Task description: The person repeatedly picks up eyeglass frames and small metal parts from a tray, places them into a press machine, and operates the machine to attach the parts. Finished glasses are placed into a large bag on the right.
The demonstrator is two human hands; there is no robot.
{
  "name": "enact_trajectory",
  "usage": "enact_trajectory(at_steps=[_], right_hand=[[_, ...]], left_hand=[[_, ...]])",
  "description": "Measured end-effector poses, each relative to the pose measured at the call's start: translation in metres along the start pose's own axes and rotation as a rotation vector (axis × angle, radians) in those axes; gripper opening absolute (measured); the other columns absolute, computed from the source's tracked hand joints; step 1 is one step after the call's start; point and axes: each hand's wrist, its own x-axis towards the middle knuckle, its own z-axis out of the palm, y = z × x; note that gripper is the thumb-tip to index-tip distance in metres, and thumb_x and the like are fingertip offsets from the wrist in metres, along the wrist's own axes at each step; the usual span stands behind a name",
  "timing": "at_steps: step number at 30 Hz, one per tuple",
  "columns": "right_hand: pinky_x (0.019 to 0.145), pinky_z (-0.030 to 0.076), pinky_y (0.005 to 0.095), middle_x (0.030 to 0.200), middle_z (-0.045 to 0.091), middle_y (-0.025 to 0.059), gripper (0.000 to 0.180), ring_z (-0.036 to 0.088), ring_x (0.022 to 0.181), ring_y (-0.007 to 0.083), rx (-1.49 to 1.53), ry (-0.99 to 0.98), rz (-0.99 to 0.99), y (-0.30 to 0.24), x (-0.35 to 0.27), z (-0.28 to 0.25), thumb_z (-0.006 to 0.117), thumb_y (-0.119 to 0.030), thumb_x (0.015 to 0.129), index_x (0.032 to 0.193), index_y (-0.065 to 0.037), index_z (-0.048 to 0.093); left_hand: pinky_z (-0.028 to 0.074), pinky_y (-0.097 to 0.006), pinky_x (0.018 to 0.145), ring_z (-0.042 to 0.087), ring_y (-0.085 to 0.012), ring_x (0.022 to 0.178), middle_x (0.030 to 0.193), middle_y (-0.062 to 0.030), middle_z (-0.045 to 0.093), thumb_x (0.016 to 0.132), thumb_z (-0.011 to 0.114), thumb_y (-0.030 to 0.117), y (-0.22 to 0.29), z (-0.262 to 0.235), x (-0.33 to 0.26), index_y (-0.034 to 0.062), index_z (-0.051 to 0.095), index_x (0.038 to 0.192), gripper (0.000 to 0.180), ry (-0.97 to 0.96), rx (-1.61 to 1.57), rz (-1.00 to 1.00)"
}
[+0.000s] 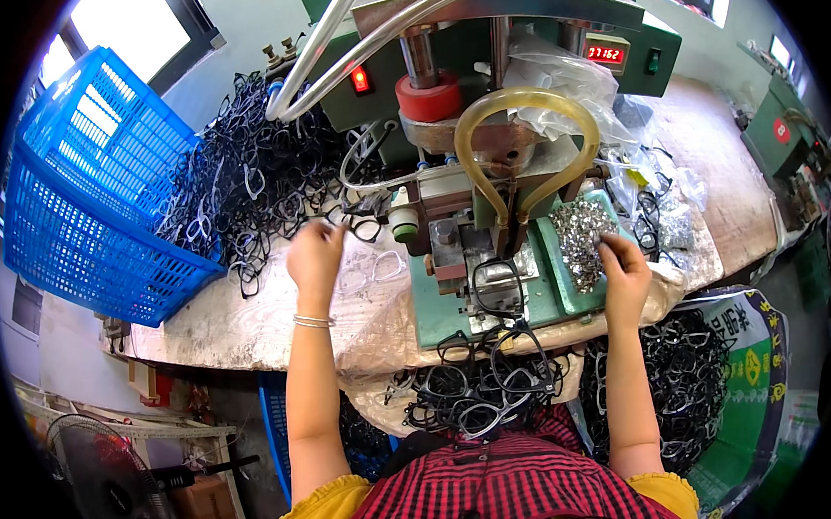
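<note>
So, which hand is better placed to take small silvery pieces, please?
Likely the right hand, by the silvery pieces in the green rectangular tray; the left hand is near black eyeglass frames.

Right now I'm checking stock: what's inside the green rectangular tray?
Small, shiny silvery pieces heap inside the green rectangular tray; they cover most of its floor, and the right hand hides part of its right edge.

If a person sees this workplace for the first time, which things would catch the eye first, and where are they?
Probably the big blue basket, tilted at the left, beside a heap of dark glasses frames. Then the machine at the upper centre, with its bright red ring. To the lower right of that, the right hand is at a green tray of small shiny pieces.
</note>
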Motion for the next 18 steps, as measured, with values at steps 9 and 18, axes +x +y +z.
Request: enact_trajectory(at_steps=[9,18], right_hand=[[0.085,0.049,0.0286,0.094,0.071,0.0068,0.014,0.065,0.091,0.0157,-0.114,-0.06,-0.179,-0.049,-0.037,-0.016,0.07,0.0,0.084,0.098,0.001,0.072],[0.082,0.052,0.0309,0.093,0.07,0.0096,0.026,0.067,0.089,0.0191,0.125,-0.315,-0.243,-0.089,-0.019,0.071,0.072,-0.002,0.079,0.104,0.001,0.065]], left_hand=[[0.052,-0.035,0.059,0.068,-0.0241,0.06,0.066,-0.0118,0.07,0.078,0.079,0.027,-0.04,0.053,-0.041,0.0009,0.072,0.077,0.027,-0.289,-0.003,-0.053],[0.045,-0.028,0.047,0.059,-0.0143,0.053,0.066,-0.0037,0.063,0.087,0.07,0.018,-0.063,0.056,-0.034,0.0027,0.066,0.081,0.016,-0.392,-0.863,-0.22]])
